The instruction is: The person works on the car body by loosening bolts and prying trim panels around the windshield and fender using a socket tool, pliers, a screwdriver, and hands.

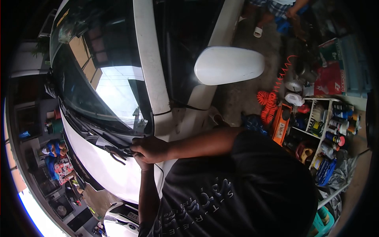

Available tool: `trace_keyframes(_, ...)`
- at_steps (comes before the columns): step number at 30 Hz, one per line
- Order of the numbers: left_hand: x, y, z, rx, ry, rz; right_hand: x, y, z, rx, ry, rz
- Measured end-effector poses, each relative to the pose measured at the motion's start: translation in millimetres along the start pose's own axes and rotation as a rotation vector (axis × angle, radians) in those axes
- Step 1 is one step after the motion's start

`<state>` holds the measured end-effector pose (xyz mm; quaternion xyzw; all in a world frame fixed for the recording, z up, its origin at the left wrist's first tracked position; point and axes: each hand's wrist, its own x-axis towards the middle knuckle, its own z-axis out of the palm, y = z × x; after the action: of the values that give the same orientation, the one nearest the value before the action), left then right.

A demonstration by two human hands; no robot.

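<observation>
Pliers jut toward nine o'clock beside the right hand, curled shut, hold hidden; left hand's grip unclear.

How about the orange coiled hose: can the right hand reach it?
Probably not: the right hand is by the windshield, and the orange coiled hose lies well off past the sleeve.

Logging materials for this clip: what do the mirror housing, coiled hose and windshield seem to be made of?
Mirror housing: probably painted plastic, smooth white with a soft sheen.
Coiled hose: likely flexible plastic, bright orange, in springy loops.
Windshield: glass, by its glossy surface reflecting sky and wires.
</observation>
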<state>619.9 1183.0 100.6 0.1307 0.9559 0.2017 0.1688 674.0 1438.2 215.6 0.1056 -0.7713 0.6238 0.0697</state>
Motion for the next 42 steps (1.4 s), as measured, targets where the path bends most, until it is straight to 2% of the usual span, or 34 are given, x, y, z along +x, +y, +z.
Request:
trace_keyframes(1,-11,37,-10,0.009,-0.013,0.031,0,2,-1,-0.015,0.005,-0.042)
trace_keyframes(3,-16,65,-21,0.021,-0.028,0.06,-1,7,0,-0.026,0.01,-0.083)
trace_keyframes(5,-15,69,-27,-0.145,-0.04,0.232,-2,13,5,-0.041,0.064,-0.153)
trace_keyframes(6,-15,65,-25,-0.143,-0.042,0.231,-2,10,3,-0.038,0.065,-0.151)
trace_keyframes(8,-16,55,-18,0.439,-0.039,0.08,-2,5,1,-0.07,0.109,-0.154)
trace_keyframes(9,-14,40,-10,0.44,-0.04,0.079,-1,3,-1,-0.069,0.109,-0.154)
trace_keyframes(11,-6,10,4,0.609,0.094,0.007,2,2,-5,-0.072,0.026,-0.121)
trace_keyframes(13,-13,56,-9,0.716,0.02,0.01,7,4,-5,-0.096,-0.018,-0.116)
trace_keyframes(15,-16,66,-13,0.825,-0.057,0.009,7,5,-1,-0.115,-0.065,-0.109)
trace_keyframes(18,-10,45,-9,0.643,-0.108,-0.125,6,9,6,-0.105,-0.034,-0.196)
trace_keyframes(21,-9,38,-5,0.664,-0.064,-0.102,5,7,13,-0.124,0.095,-0.236)
trace_keyframes(23,-10,39,0,0.807,-0.025,-0.066,8,0,5,-0.018,0.033,-0.035)
trace_keyframes(26,-10,36,6,1.052,0.025,-0.018,9,11,6,-0.151,-0.02,-0.137)
trace_keyframes(28,-4,18,6,0.564,0.001,0.053,8,12,2,-0.097,-0.033,-0.135)
trace_keyframes(29,-7,7,3,0.078,-0.019,0.117,6,12,1,-0.04,-0.046,-0.134)
trace_keyframes(30,-11,14,-6,0.084,-0.012,0.099,6,11,0,-0.025,-0.059,-0.142)
trace_keyframes(32,-14,59,-30,-0.179,-0.066,0.253,9,12,-1,0.03,-0.054,-0.142)
trace_keyframes(34,-17,83,-41,-0.092,-0.098,0.237,17,16,-2,0.002,-0.133,-0.171)
trace_keyframes(36,-5,40,-23,0.166,0.018,0.39,30,4,-22,-0.03,-0.358,-0.184)
trace_keyframes(38,2,33,-15,0.055,0.017,0.332,45,-5,-32,-0.03,-0.403,-0.207)
trace_keyframes(40,0,75,-27,-0.072,0.081,0.327,58,-13,-41,-0.04,-0.442,-0.228)
trace_keyframes(42,0,102,-40,-0.202,0.149,0.334,66,-19,-51,0.171,-0.322,-0.063)
